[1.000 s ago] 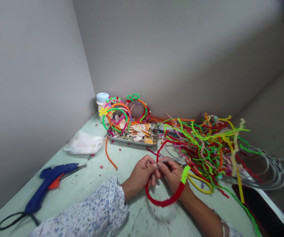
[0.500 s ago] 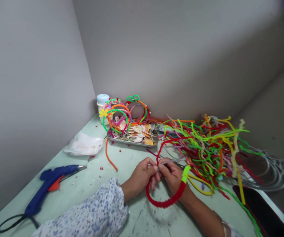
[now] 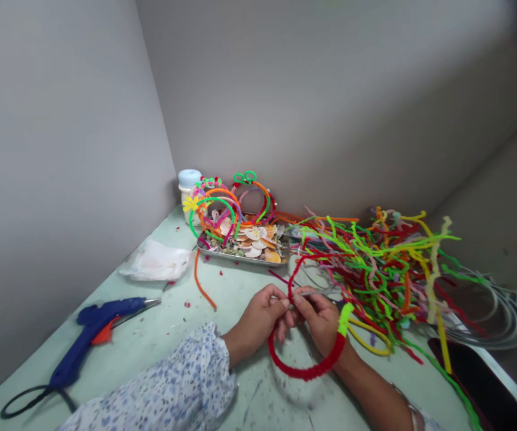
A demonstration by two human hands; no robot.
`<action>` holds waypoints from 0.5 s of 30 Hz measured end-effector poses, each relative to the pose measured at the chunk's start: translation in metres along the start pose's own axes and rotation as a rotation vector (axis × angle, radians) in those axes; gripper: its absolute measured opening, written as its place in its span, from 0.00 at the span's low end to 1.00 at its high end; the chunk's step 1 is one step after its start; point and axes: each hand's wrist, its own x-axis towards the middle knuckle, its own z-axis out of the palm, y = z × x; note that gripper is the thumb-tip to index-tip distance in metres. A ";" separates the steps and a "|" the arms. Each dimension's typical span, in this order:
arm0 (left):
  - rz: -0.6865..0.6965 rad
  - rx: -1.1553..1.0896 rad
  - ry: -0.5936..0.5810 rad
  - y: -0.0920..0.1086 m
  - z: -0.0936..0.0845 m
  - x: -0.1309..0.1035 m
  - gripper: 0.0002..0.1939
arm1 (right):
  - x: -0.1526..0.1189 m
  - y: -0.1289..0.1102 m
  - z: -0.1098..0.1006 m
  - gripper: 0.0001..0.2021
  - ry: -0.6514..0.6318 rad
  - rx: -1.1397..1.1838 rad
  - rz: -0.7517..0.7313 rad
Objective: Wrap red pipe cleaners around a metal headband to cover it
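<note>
A hoop wrapped in red pipe cleaner [image 3: 305, 372], with a lime green band [image 3: 344, 319] on its right side, hangs below my two hands. My left hand [image 3: 262, 314] pinches the hoop's upper left end between thumb and fingertips. Close against it, my right hand [image 3: 316, 314] is closed on the same end, thumb pressed to the forefinger. From this pinch a loose red pipe cleaner tail [image 3: 296, 266] rises and bends to the right. A slim grey metal piece [image 3: 323, 292] shows behind my right fingers; whether they hold it I cannot tell.
A tangle of pipe cleaners [image 3: 375, 263] covers the right back. Finished-looking hoops [image 3: 215, 203] stand at a metal tray [image 3: 240, 261] of shells. A blue glue gun [image 3: 87, 341] and plastic bag [image 3: 157, 261] lie left, a jar [image 3: 189, 179] behind. A dark phone-like slab [image 3: 474, 383] lies right.
The whole view has shifted slightly, so things sit a little further right. Both hands keep their pinch on the red hoop, with hardly any other movement.
</note>
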 end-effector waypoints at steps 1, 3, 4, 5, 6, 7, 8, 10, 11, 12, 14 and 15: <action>0.001 -0.001 0.003 0.000 0.000 0.000 0.15 | 0.000 0.001 0.000 0.16 0.006 0.000 -0.004; -0.003 -0.002 0.002 0.001 0.000 0.000 0.16 | 0.001 0.004 0.000 0.16 0.015 -0.009 -0.017; -0.008 0.000 -0.002 0.001 0.000 0.000 0.16 | 0.001 0.004 0.000 0.15 0.018 -0.012 -0.026; -0.014 0.004 -0.007 0.001 0.000 0.000 0.16 | 0.001 0.005 0.000 0.15 0.023 -0.014 -0.035; -0.020 0.009 -0.012 0.002 0.000 0.000 0.16 | 0.001 0.005 0.000 0.15 0.029 -0.016 -0.040; -0.026 0.013 -0.017 0.002 0.001 -0.001 0.16 | 0.000 0.004 0.000 0.15 0.031 -0.018 -0.045; -0.029 0.015 -0.021 0.002 0.001 -0.001 0.16 | 0.000 0.004 0.000 0.15 0.027 -0.022 -0.048; -0.030 0.018 -0.024 0.003 0.001 -0.001 0.14 | -0.001 0.002 0.000 0.15 0.008 -0.033 -0.050; -0.031 0.021 -0.027 0.003 0.001 -0.001 0.14 | -0.001 0.002 0.000 0.15 -0.004 -0.039 -0.053; -0.032 0.026 -0.031 0.003 0.001 -0.001 0.14 | -0.001 0.002 0.000 0.15 -0.021 -0.044 -0.059; -0.034 0.039 -0.040 0.003 0.000 -0.001 0.14 | -0.001 0.001 -0.001 0.15 -0.059 -0.049 -0.073; -0.036 0.045 -0.044 0.002 0.000 -0.001 0.14 | -0.001 0.001 -0.001 0.15 -0.072 -0.051 -0.080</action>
